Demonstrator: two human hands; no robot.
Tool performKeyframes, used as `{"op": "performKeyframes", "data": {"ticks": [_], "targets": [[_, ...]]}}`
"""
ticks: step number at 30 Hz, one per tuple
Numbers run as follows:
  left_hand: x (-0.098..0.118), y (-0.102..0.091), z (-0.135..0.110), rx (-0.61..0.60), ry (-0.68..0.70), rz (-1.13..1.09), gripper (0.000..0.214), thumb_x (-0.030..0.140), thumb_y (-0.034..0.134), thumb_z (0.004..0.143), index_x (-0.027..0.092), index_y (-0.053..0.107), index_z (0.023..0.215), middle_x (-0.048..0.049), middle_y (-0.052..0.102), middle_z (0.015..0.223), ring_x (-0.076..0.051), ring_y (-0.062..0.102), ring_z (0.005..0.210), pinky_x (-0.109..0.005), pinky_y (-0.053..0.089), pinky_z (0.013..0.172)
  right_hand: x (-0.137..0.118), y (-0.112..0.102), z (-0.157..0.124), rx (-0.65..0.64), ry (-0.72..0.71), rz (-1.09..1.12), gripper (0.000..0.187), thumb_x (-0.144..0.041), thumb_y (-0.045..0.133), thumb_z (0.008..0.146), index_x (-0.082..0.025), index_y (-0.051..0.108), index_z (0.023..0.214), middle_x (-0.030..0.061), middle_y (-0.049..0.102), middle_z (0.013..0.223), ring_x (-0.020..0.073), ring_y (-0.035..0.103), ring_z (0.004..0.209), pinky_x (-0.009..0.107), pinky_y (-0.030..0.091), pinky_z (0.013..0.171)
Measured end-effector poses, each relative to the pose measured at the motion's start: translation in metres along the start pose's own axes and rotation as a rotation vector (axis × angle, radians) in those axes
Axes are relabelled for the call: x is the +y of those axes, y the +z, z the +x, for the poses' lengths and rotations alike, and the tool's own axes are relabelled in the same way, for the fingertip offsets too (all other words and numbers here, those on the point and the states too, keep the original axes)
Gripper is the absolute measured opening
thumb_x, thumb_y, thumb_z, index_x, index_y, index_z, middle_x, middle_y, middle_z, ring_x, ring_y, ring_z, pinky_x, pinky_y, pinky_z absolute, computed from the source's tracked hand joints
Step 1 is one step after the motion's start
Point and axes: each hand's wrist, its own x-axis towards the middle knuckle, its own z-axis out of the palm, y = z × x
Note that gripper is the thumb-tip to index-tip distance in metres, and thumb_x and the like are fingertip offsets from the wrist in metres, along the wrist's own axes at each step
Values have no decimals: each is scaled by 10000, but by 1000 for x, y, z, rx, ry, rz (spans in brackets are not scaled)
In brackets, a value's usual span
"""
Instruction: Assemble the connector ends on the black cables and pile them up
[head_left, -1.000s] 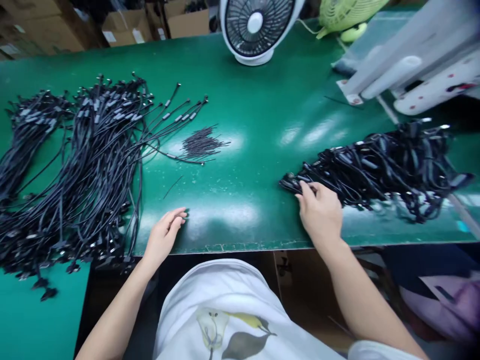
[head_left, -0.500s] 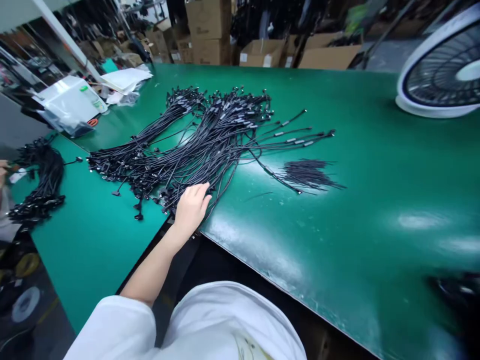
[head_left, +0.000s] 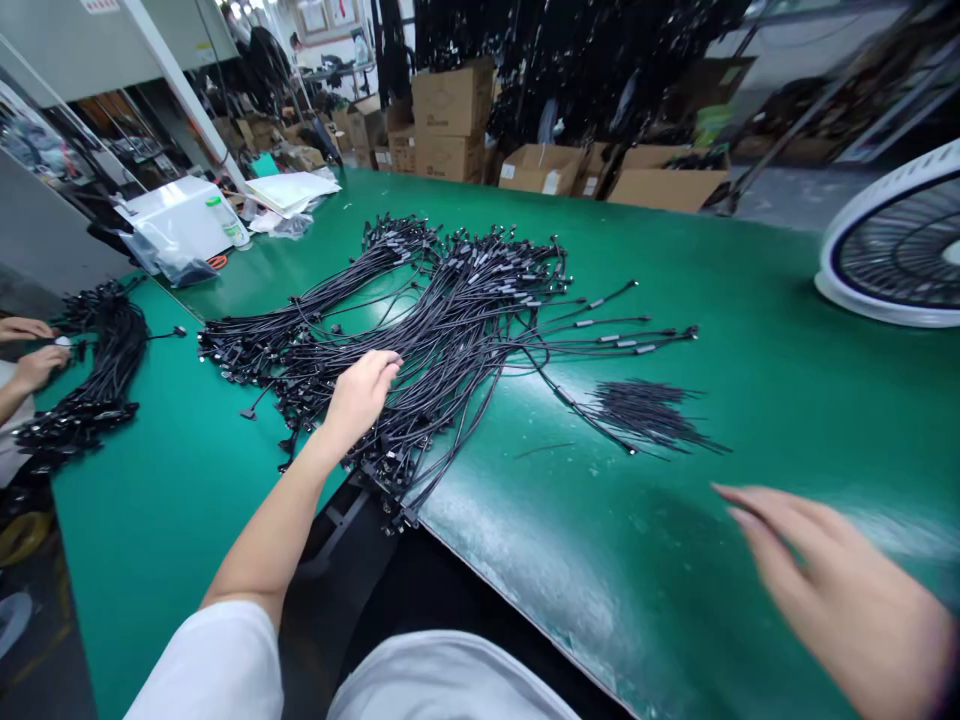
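A big heap of black cables (head_left: 442, 320) with small connectors lies spread across the green table (head_left: 750, 400). My left hand (head_left: 361, 392) rests on the near side of the heap, fingers curled down among the cables; whether it grips any is not clear. My right hand (head_left: 832, 590) hovers over bare table at the lower right, blurred, with its fingers stretched out and nothing in it. A small bunch of thin black ties (head_left: 649, 415) lies between the two hands.
A white fan (head_left: 892, 250) stands at the right. Another person's hands (head_left: 30, 350) work on a second black cable bundle (head_left: 101, 370) at the far left. Plastic bags and papers (head_left: 187, 225) sit at the back left. Cardboard boxes (head_left: 555, 165) stand beyond the table.
The view swung left from the right-hand cable pile to the big heap. My left hand reached further into the heap. My right hand left the right pile and now comes into view at lower right.
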Motion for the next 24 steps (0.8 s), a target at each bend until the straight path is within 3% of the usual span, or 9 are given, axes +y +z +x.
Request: {"op": "performKeyframes", "data": {"ticks": [3, 6, 8, 11, 14, 16, 18, 21, 24], "targets": [[53, -25, -21, -166, -1, -294, 241, 309, 497, 911, 215, 670, 1050, -16, 691, 825, -145, 612, 696, -267, 487, 735, -59, 41, 81, -57, -173, 214, 569, -313, 452, 933, -316, 280, 1475, 134, 559, 1273, 278, 582, 1139, 432, 526, 879], [82, -64, -53, -307, -165, -587, 235, 277, 580, 859, 235, 694, 1060, 8, 627, 616, -129, 520, 502, -248, 433, 517, -116, 88, 170, -122, -398, 340, 464, -310, 510, 917, -211, 458, 1367, 158, 471, 1389, 283, 450, 1283, 454, 439, 999], [78, -93, -77, -331, -277, -754, 213, 262, 604, 843, 228, 711, 1023, 12, 573, 507, -112, 452, 394, -238, 370, 412, -136, 117, 219, -267, -445, 352, 223, -281, 496, 932, -189, 632, 1082, 126, 616, 1169, 233, 556, 1116, 380, 459, 934], [49, -130, -107, -70, -305, -948, 162, 326, 634, 823, 228, 717, 921, 18, 497, 408, -99, 402, 317, -228, 346, 350, -137, 142, 258, -298, -285, 331, 188, -239, 467, 939, -143, 628, 936, 112, 649, 946, 189, 596, 867, 309, 464, 777], [22, -148, -122, 148, -371, -962, 170, 394, 656, 808, 228, 684, 833, 16, 497, 423, -97, 436, 331, -205, 368, 345, -131, 134, 252, -256, -198, 380, 171, -288, 529, 911, -152, 605, 984, 84, 652, 909, 185, 589, 802, 289, 438, 698], [14, -148, -127, 202, -466, -931, 212, 428, 654, 811, 217, 655, 796, 27, 493, 423, -83, 428, 327, -180, 357, 340, -136, 113, 230, -270, -245, 437, 148, -301, 520, 918, -190, 618, 921, 46, 660, 873, 174, 596, 794, 275, 432, 689], [16, -142, -130, 224, -578, -906, 264, 462, 627, 828, 202, 639, 787, 41, 473, 402, -64, 384, 303, -161, 331, 331, -151, 89, 203, -134, -260, 476, 201, -314, 467, 945, -202, 633, 943, 64, 662, 947, 188, 602, 883, 293, 449, 753], [26, -132, -137, 95, -682, -922, 312, 468, 609, 841, 169, 636, 758, 52, 422, 342, -43, 310, 270, -138, 267, 316, -182, 70, 169, 125, -312, 492, 331, -413, 495, 927, -193, 599, 1151, 140, 602, 1181, 253, 533, 1122, 380, 423, 936], [31, -134, -149, -46, -688, -1072, 302, 407, 587, 868, 152, 619, 709, 68, 359, 300, -27, 231, 247, -127, 213, 304, -197, 80, 153, -125, -506, 518, 255, -329, 444, 953, -230, 600, 1129, 85, 659, 1058, 207, 596, 987, 347, 446, 886]]}}
